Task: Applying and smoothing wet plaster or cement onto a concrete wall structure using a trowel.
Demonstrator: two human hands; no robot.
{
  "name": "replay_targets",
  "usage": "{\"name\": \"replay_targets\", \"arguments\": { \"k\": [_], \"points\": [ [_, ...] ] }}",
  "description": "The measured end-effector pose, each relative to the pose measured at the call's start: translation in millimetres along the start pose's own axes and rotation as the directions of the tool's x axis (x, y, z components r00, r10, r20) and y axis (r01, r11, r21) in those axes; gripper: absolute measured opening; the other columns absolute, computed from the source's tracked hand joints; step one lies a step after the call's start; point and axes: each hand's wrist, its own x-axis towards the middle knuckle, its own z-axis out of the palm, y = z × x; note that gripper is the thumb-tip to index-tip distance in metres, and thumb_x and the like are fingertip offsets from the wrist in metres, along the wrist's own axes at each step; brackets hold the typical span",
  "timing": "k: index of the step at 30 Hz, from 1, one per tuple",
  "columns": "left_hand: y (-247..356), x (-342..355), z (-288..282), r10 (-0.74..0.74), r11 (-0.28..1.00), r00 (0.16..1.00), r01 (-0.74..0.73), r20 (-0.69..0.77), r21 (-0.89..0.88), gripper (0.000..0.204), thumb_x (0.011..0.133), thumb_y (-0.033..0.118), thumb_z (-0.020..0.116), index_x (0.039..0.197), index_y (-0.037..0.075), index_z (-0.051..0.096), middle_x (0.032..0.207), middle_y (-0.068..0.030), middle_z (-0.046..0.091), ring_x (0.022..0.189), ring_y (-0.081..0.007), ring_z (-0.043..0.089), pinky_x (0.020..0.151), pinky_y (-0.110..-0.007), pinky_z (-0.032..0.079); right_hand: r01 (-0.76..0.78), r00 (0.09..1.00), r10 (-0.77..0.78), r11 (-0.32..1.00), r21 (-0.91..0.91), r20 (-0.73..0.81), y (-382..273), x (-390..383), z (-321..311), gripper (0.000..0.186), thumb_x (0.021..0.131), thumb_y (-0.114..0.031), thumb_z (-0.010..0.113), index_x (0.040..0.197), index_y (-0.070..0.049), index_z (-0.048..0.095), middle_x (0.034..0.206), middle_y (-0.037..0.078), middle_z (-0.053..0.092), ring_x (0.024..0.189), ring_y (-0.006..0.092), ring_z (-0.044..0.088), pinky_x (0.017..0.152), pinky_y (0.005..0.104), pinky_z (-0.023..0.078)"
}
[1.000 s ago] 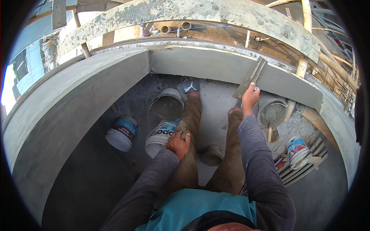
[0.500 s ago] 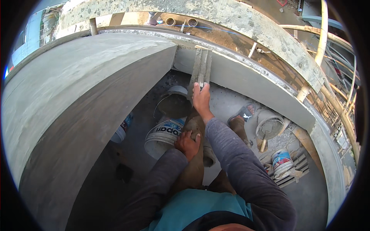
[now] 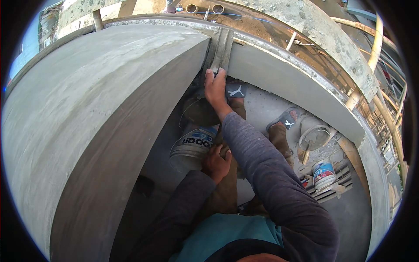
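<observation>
Small bucket (image 3: 324, 171) set on slats (image 3: 345, 180); bamboo pole (image 3: 376, 46) and stained plank (image 3: 322, 32) seen upper right; blue line (image 3: 257, 18) stretched over dirt (image 3: 255, 29).

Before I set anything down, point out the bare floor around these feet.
Mostly bare floor lies between the sandals, and below the slats, right of the right sleeve. Crowded: buckets beside the left hand; another bucket and a pail beyond the right sandal.

Trowel (image 3: 223, 49) and right hand (image 3: 215, 88) — moved left along the wall (image 3: 283, 79).
</observation>
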Motion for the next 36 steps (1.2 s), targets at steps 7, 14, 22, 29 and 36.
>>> {"name": "replay_targets", "arguments": {
  "k": [7, 14, 22, 29, 36],
  "points": [
    [-1.0, 3.8, -9.1, -0.076, 0.997, 0.989, 0.078, 0.124, -0.014, 0.052, 0.089, 0.044, 0.061, 0.127, 0.009, 0.06, 0.137, -0.0199, 0.053, 0.124, -0.0372, 0.052, 0.104, -0.045, 0.041, -0.117, 0.988, 0.114, 0.993, 0.025, 0.102, -19.3, -2.8, -6.8, 0.048, 0.098, -0.03, 0.055, 0.123, 0.007, 0.039, 0.104, 0.037, 0.059, 0.1, 0.054, 0.056, 0.085, 0.0547, 0.043],
    [-10.7, -0.1, -7.4, -0.035, 0.999, 0.997, 0.035, 0.074, -0.002, 0.051, 0.088, 0.042, 0.063, 0.126, 0.009, 0.06, 0.136, -0.0204, 0.053, 0.124, -0.0377, 0.051, 0.103, -0.045, 0.041, -0.057, 0.997, 0.052, 0.994, -0.094, -0.056, -43.1, -3.1, -16.0, 0.045, 0.099, -0.029, 0.054, 0.122, 0.007, 0.04, 0.102, 0.035, 0.06, 0.098, 0.0525, 0.057, 0.083, 0.0532, 0.044],
    [-9.2, 0.3, -3.7, -0.024, 0.998, 0.999, 0.025, 0.028, -0.051, 0.051, 0.086, 0.042, 0.065, 0.123, 0.006, 0.063, 0.131, -0.0217, 0.056, 0.12, -0.0392, 0.054, 0.101, -0.046, 0.043, -0.252, 0.927, 0.262, 0.965, 0.071, -0.269, -5.4, -21.9, -70.9, 0.044, 0.099, -0.03, 0.055, 0.12, 0.006, 0.042, 0.099, 0.031, 0.062, 0.094, 0.0498, 0.06, 0.082, 0.051, 0.045],
    [-4.4, 1.9, -2.0, 0.008, 1.0, 0.999, -0.008, 0.036, 0.0, 0.05, 0.086, 0.04, 0.066, 0.124, 0.008, 0.062, 0.132, -0.0212, 0.056, 0.121, -0.0379, 0.054, 0.101, -0.045, 0.043, 0.044, 0.999, -0.044, 0.988, -0.151, 0.006, -26.4, -35.8, -30.6, 0.034, 0.101, -0.028, 0.052, 0.113, 0.003, 0.042, 0.093, 0.026, 0.062, 0.082, 0.0395, 0.064, 0.071, 0.0464, 0.048],
    [-14.2, 2.1, -5.8, -0.035, 0.999, 0.992, 0.032, 0.12, 0.025, 0.051, 0.085, 0.037, 0.067, 0.127, 0.009, 0.059, 0.137, -0.0173, 0.053, 0.125, -0.0355, 0.052, 0.103, -0.044, 0.042, -0.034, 0.999, 0.037, 0.994, -0.102, 0.024, -32.3, -39.9, -12.3, 0.034, 0.1, -0.027, 0.053, 0.112, 0.002, 0.04, 0.095, 0.036, 0.06, 0.091, 0.0563, 0.056, 0.075, 0.059, 0.041]
  ]
}}
